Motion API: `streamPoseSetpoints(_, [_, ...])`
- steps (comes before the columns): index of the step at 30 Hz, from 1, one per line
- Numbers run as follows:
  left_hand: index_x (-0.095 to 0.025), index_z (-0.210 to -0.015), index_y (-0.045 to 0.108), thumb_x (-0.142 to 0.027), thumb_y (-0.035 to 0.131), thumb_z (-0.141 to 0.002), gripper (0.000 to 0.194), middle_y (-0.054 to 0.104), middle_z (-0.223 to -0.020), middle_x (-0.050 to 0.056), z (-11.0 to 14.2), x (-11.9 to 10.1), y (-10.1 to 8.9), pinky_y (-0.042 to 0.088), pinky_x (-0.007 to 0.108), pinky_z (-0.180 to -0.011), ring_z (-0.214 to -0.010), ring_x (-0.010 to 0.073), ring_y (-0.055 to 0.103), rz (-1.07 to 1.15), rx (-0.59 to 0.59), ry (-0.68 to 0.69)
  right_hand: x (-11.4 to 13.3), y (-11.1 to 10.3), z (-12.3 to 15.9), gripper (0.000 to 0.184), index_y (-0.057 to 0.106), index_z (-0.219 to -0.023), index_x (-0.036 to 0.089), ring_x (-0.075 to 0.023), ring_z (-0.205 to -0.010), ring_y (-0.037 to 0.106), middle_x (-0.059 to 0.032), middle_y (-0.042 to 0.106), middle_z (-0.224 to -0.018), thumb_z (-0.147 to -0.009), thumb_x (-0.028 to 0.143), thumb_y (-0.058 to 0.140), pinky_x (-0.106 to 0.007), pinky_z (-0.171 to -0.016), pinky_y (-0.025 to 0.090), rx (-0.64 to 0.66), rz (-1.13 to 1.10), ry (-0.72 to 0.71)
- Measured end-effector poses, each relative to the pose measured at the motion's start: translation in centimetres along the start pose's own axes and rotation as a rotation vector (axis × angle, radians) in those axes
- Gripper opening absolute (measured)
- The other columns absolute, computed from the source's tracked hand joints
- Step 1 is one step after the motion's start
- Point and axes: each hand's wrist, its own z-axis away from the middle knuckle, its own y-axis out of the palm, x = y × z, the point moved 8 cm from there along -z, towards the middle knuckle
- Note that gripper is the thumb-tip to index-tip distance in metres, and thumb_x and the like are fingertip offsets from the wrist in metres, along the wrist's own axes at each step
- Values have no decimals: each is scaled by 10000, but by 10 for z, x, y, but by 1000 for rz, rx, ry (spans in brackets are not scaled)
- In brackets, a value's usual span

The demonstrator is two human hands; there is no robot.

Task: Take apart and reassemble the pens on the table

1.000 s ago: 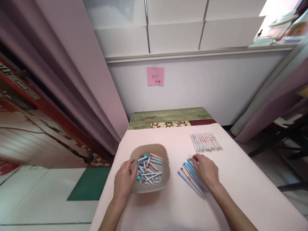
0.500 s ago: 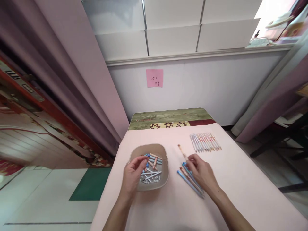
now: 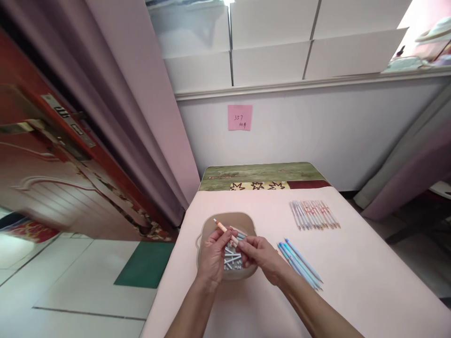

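Over a grey-beige plastic bin [image 3: 246, 219], both hands meet at a slanted peach-and-white pen piece [image 3: 221, 227] with a narrow white tip pointing up and left. My left hand [image 3: 215, 249] is closed around its middle. The fingers of my right hand [image 3: 259, 252] pinch its lower right end. Behind the hands, the bin holds thin white tubes [image 3: 232, 257], small pale pieces and some blue and peach pen parts; the hands partly hide these. Beside my right wrist lies a loose bunch of blue pens [image 3: 299, 263] on the pale pink cloth.
A neat row of several pens [image 3: 313, 215] lies at the right on the pink cloth [image 3: 268, 305]. The table's green patterned edge [image 3: 257, 172] meets the wall at the back. A pink paper note [image 3: 240, 117] is stuck on the wall. A red door [image 3: 52, 155] stands at the left.
My right hand has moved left from the pen bunch to the bin with a peach pen piece, now held by both hands. The camera view has swung slightly left.
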Motion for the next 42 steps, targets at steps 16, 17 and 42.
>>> streamPoseSetpoints(16, [-142, -874, 665, -231, 796, -643, 280, 737, -810, 44, -8, 0, -10, 524, 238, -710, -767, 149, 682, 42, -56, 31, 11, -5, -7, 422, 600, -809, 168, -85, -443, 451, 46, 552, -549, -705, 571, 670, -195, -418, 317, -204, 176, -128])
streamPoseSetpoints(17, [-141, -873, 664, -224, 795, -645, 276, 736, -811, 45, -7, 1, -9, 524, 235, -705, -760, 145, 680, 50, -51, 32, 8, -4, -8, 437, 607, -796, 161, -81, -410, 425, 48, 533, -517, -749, 596, 607, -198, -404, 300, -181, 169, -93])
streamPoseSetpoints(42, [-250, -867, 693, -338, 604, -794, 145, 694, -835, 46, 11, -44, -17, 453, 348, -758, -837, 244, 610, -1308, -57, 678, 68, -11, 31, 157, 595, -870, 211, -139, -598, 594, -12, 655, -714, -877, 356, 536, -224, -555, 456, -440, 698, -557])
